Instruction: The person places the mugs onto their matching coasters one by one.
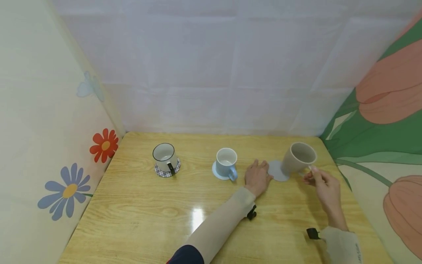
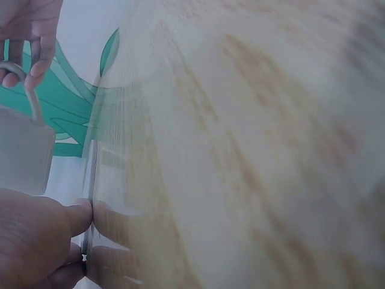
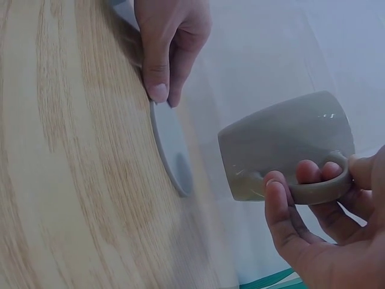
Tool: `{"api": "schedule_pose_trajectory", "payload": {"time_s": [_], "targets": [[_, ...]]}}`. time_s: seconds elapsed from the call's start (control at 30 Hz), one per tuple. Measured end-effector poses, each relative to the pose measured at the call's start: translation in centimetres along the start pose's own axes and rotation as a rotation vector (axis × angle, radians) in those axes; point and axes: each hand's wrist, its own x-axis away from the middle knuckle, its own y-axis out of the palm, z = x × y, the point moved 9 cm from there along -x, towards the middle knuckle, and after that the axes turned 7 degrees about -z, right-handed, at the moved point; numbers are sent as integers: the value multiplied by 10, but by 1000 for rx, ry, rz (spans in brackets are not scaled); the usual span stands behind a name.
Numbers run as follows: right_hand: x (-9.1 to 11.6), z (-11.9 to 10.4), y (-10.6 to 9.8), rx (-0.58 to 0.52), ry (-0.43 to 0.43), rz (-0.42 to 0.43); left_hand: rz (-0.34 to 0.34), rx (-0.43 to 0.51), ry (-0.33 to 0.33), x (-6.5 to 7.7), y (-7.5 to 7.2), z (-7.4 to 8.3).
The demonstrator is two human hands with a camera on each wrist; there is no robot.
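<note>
My right hand [image 1: 329, 190] grips the handle of a large grey-beige mug [image 1: 291, 161], its fingers hooked through the loop in the right wrist view. The mug [image 3: 283, 144] is held up off the table, just right of a round grey coaster [image 1: 277, 171]. At the coaster's left edge is my left hand [image 1: 258, 178], thumb and fingers holding the rim of the disc; the coaster [image 3: 168, 144] lies flat on the wood. In the left wrist view, the thumb of the left hand [image 2: 36, 235] meets the thin coaster edge [image 2: 90, 174].
Left of my left hand, a small white-and-blue cup [image 1: 226, 163] stands on a light blue coaster [image 1: 215, 172]. Further left, a white black-rimmed mug [image 1: 165, 157] sits on a checked coaster [image 1: 161, 173]. White cloth [image 1: 197, 73] hangs behind the wooden table [image 1: 138, 220].
</note>
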Motion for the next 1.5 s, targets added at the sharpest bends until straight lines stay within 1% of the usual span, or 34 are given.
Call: {"api": "schedule_pose_trajectory", "payload": {"time_s": [0.27,0.37,0.5,0.73,0.93,1.1,1.37,1.5], "targets": [[1,-1,3,18,-7,-4,1,0,-5,-1,1,0],[1,0,3,70,2,-3,3,-3,-2,-1,2,0],[0,3,3,112,18,-9,8,-1,3,-2,2,0],[1,3,5,89,14,-11,6,14,-2,0,2,0],[3,-1,8,70,-7,-18,-4,-2,-13,-1,4,0],[4,-1,11,36,4,-28,-11,-18,-18,-2,5,0],[4,-2,14,62,6,-36,0,0,-14,-2,4,-1],[4,-1,15,36,-1,-36,1,-7,-18,-2,4,-1]]}}
